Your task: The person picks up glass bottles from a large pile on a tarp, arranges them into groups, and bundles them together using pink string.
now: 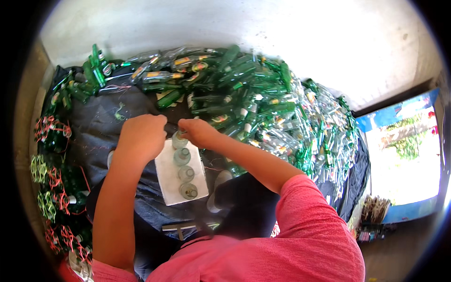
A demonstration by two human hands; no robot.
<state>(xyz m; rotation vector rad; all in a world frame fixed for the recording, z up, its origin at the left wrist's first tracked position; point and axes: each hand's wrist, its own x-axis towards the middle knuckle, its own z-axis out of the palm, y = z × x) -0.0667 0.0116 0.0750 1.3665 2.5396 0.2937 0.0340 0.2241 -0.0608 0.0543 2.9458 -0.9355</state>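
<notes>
On a white board (pixel 165 176) before me, several clear glass bottles (pixel 181 156) stand upright in a row. My right hand (pixel 197 132) is at the farthest bottle (pixel 179 141), with its fingers closed around the top. Just left of it, beyond the board's upper left corner, my left hand (pixel 144 134) is curled with its back to the camera; whether it holds anything is hidden.
A large heap of green and clear glass bottles (pixel 243 88) lies beyond and to the right. Green bottles tied with red and light green string (pixel 54 179) line the left side. Black sheeting (pixel 102 116) covers the floor. A wooden piece (pixel 178 226) lies near my lap.
</notes>
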